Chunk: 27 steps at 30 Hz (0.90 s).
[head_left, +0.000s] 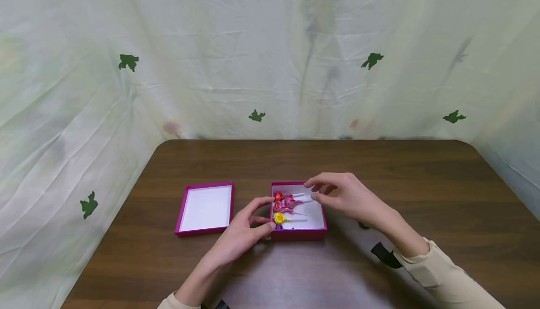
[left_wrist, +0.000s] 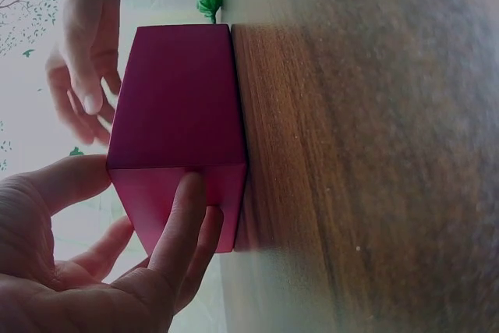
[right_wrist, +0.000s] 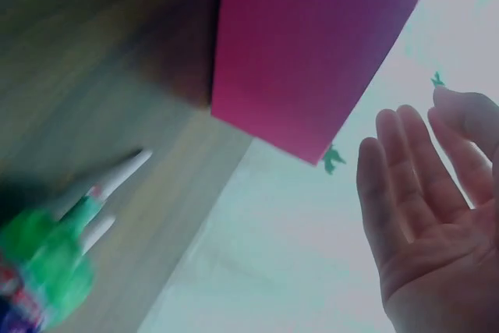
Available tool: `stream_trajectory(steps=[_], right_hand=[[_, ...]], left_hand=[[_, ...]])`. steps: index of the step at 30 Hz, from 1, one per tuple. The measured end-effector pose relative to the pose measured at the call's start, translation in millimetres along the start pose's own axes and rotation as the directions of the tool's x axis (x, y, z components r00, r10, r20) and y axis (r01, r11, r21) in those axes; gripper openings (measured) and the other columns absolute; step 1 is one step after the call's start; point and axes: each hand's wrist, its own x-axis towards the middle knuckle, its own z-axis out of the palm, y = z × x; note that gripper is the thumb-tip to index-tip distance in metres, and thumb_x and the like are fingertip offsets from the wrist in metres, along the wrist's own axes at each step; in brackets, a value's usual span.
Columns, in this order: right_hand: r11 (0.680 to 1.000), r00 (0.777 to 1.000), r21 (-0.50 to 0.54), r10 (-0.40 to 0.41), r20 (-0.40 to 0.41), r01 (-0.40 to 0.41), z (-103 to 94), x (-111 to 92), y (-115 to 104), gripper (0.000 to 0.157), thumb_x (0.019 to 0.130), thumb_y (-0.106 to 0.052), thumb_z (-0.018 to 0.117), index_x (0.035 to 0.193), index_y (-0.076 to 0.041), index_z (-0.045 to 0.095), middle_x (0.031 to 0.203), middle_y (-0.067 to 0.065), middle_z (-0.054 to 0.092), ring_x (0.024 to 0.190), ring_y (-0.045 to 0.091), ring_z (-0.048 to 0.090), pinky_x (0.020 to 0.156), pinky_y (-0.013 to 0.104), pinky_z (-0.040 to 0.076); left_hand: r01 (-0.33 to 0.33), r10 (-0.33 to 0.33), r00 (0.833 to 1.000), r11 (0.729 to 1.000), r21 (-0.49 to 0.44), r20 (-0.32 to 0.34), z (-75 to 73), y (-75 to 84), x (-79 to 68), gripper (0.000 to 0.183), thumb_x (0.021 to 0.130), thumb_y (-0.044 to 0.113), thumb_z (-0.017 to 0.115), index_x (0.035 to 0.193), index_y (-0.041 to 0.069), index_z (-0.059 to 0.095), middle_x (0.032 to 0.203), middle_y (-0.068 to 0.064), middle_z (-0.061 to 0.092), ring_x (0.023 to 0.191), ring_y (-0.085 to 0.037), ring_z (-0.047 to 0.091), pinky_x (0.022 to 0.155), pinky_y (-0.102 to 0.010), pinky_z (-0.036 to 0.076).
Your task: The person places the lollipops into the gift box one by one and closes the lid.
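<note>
Right fingers near magenta box | green-wrapped lollipops on wooden table

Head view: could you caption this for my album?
Left hand touching an open magenta box of lollipops, right hand over its edge, lid alongside.

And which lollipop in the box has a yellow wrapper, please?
The yellow lollipop, lying between the purple one by the near wall of the box and the red and pink ones farther back.
</note>
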Motion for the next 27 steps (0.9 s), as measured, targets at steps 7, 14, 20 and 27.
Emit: stream_trajectory(steps=[7, 14, 20, 27], right_hand=[[0.999, 0.999, -0.023, 0.031, -0.007, -0.032, -13.0, -24.2, 7.4, 0.027, 0.089, -0.012, 0.074, 0.114, -0.021, 0.07, 0.108, -0.007, 0.069, 0.087, 0.007, 0.066, 0.077, 0.033, 0.055], [0.995, 0.997, -0.066, 0.081, 0.001, -0.08, -26.9, -46.3, 18.1, 0.03, 0.088, -0.012, 0.074, 0.113, -0.028, 0.068, 0.108, -0.015, 0.067, 0.089, 0.006, 0.066, 0.076, 0.033, 0.055], [0.989, 0.996, -0.123, 0.089, 0.006, -0.088, -35.7, -63.8, 31.3, 0.033, 0.086, -0.006, 0.074, 0.109, -0.03, 0.07, 0.107, -0.012, 0.069, 0.095, 0.011, 0.064, 0.083, 0.035, 0.052], [0.985, 0.99, -0.124, 0.127, 0.06, -0.118, -39.0, -78.9, 47.8, 0.029, 0.084, -0.005, 0.075, 0.106, -0.023, 0.073, 0.103, -0.01, 0.07, 0.097, 0.016, 0.064, 0.082, 0.037, 0.05]], left_hand=[[-0.008, 0.008, 1.0, 1.0, -0.02, -0.015, 0.8, 2.2, -0.4, 0.053, 0.089, 0.014, 0.071, 0.139, 0.02, 0.052, 0.146, -0.008, 0.045, 0.11, -0.025, 0.061, 0.078, -0.034, 0.053], [-0.012, 0.012, 1.0, 0.999, -0.034, -0.011, 0.9, 3.1, -0.7, 0.054, 0.089, 0.014, 0.071, 0.14, 0.02, 0.052, 0.147, -0.009, 0.043, 0.111, -0.027, 0.06, 0.078, -0.035, 0.054], [-0.017, 0.016, 1.0, 0.999, -0.028, -0.009, 0.6, 2.8, -1.1, 0.054, 0.09, 0.015, 0.071, 0.139, 0.019, 0.052, 0.147, -0.009, 0.044, 0.111, -0.026, 0.061, 0.078, -0.035, 0.053], [-0.025, 0.025, 1.0, 0.999, -0.033, -0.009, 0.9, 2.9, -1.7, 0.053, 0.089, 0.014, 0.072, 0.139, 0.019, 0.052, 0.146, -0.009, 0.044, 0.11, -0.026, 0.061, 0.078, -0.034, 0.053]])
